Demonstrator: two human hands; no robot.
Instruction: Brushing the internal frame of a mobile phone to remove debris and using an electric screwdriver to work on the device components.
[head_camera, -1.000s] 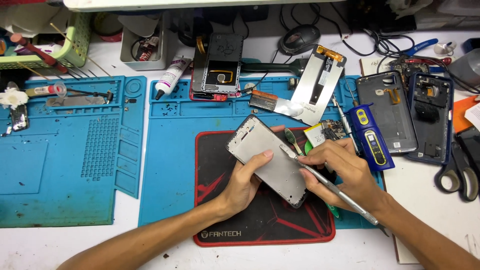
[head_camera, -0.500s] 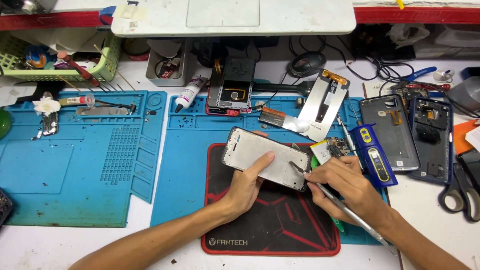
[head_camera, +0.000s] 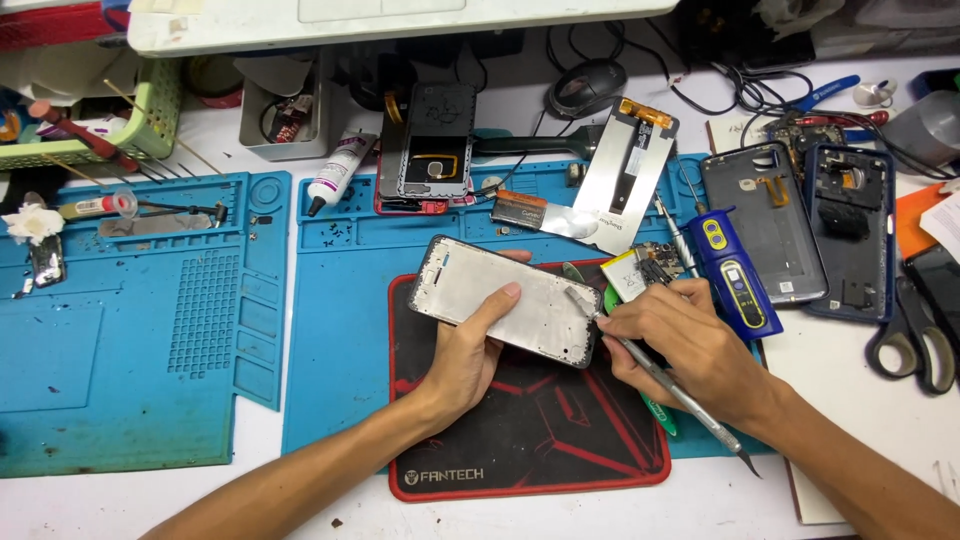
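Note:
My left hand (head_camera: 468, 355) grips a silver phone frame (head_camera: 500, 299) from below, thumb across its face, holding it tilted over a black mouse pad with a red edge (head_camera: 520, 420). My right hand (head_camera: 680, 345) holds a thin metal pry tool (head_camera: 660, 382) like a pen. The tool's flat tip touches the frame's right end; its handle runs down to the right past my wrist.
Two blue work mats (head_camera: 130, 330) cover the white table. Behind lie a phone back with a coil (head_camera: 428, 150), a loose screen panel (head_camera: 622, 170), a glue tube (head_camera: 335, 172), a blue electric screwdriver (head_camera: 735, 275), two dark phone shells (head_camera: 800, 230) and scissors (head_camera: 915, 335) at the right.
The frame has turned from steeply tilted to nearly level, long side across. The tool tip stays at its right end. The camera view has shifted.

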